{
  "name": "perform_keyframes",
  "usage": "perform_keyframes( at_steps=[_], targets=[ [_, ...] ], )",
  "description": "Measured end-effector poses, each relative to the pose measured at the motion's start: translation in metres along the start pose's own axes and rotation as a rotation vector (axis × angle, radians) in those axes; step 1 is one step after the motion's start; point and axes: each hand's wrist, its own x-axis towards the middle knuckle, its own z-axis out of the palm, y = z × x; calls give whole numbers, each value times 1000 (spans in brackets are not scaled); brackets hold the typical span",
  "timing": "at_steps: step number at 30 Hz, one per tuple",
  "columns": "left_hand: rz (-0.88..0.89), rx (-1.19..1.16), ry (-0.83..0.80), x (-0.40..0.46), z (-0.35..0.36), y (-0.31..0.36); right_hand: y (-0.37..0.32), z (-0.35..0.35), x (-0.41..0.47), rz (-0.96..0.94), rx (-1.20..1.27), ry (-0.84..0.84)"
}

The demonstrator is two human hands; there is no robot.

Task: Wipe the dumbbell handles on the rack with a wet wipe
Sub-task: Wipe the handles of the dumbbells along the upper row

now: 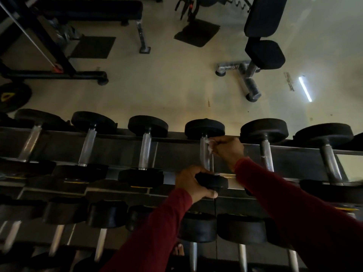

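Note:
A dumbbell with black round heads and a chrome handle [204,154] lies across the top tier of the rack [172,148]. My left hand [191,183] grips its near head [213,182]. At the far end of the handle, my right hand [227,148] pinches a crumpled white wet wipe [209,145] against the chrome, just below the far head [204,128]. Both arms wear red sleeves.
Several more dumbbells lie side by side on the top tier, left [146,148] and right [266,152] of the held one. A lower tier holds others [198,226]. Beyond the rack are a bench [263,54], a flat bench [92,10] and a weight plate [11,97] on the floor.

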Motion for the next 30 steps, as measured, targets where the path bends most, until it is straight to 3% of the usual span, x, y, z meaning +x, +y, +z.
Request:
perform_keyframes(
  at_steps=[3, 8, 11, 14, 19, 21, 28, 30],
  targets=[
    [36, 10, 25, 0, 2, -3, 1, 1, -7, -31, -172, 17],
    [23, -77, 125, -6, 6, -14, 25, -5, -31, 118, -152, -107],
    [-3, -133, 220, -14, 9, -19, 30, -8, -34, 91, -258, -132],
    [3, -180, 269, -17, 6, -26, 19, -4, -24, -30, -314, -45],
    [-10, -219, 253, -18, -3, -32, -7, 6, -9, -409, -466, 107],
    [-18, -234, 249, -18, -5, -33, -7, 6, -10, -511, -584, 56],
    [-37, -299, 231, -19, -9, -36, 1, 2, -11, -683, -1114, -386],
    [-31, -281, 240, -17, -9, -37, -10, 6, -5, -775, -1246, -361]
  ],
)
